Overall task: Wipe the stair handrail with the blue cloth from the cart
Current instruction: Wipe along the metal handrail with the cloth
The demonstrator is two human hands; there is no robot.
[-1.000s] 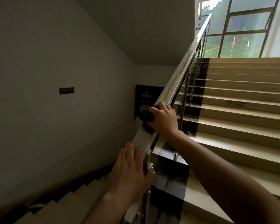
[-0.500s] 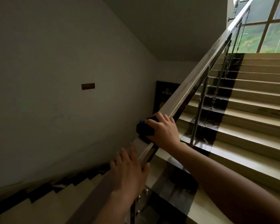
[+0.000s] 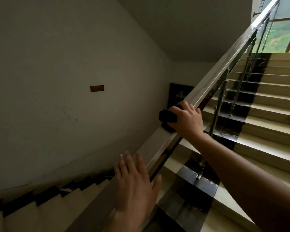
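Note:
The polished handrail (image 3: 213, 81) slopes up from the lower middle to the top right. My right hand (image 3: 186, 119) presses a dark blue cloth (image 3: 167, 115) onto the rail's top, fingers wrapped over the cloth and rail. Only the cloth's left part shows past my fingers. My left hand (image 3: 136, 183) hovers lower down over the rail, fingers spread and holding nothing. I cannot tell whether its palm touches the rail.
Steps with dark marble strips (image 3: 266, 118) climb to the right behind glass panels and steel balusters (image 3: 216, 114). A lower flight (image 3: 40, 206) descends at the left beside a plain wall with a small plaque (image 3: 97, 88). A window (image 3: 283, 36) is at the top right.
My left hand has let go of the rail and lifted with fingers spread. My right hand with the cloth stays on the rail while the view shifts left and down.

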